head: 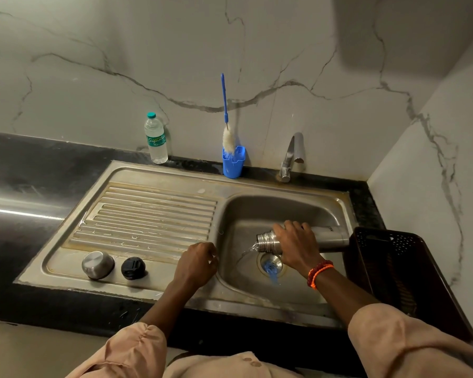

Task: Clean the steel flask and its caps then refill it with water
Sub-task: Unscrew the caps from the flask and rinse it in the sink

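While water runs from the flask (303, 237) lying sideways over the sink (257, 211) basin, keep right hand (298, 244) wrapped round its neck, mouth tipped lower toward the drain (271, 264). Hold until flow stops. Left hand (195, 264), loosely curled and holding nothing, rests at the basin's left rim. Steel cap (98, 265) and black cap (133, 268) sit at the drainboard's near left corner.

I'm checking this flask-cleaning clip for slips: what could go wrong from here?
The right hand alone grips the tipped steel flask while water pours out; wet steel might slip into the sink. The blue scrap over the drain could slow draining.
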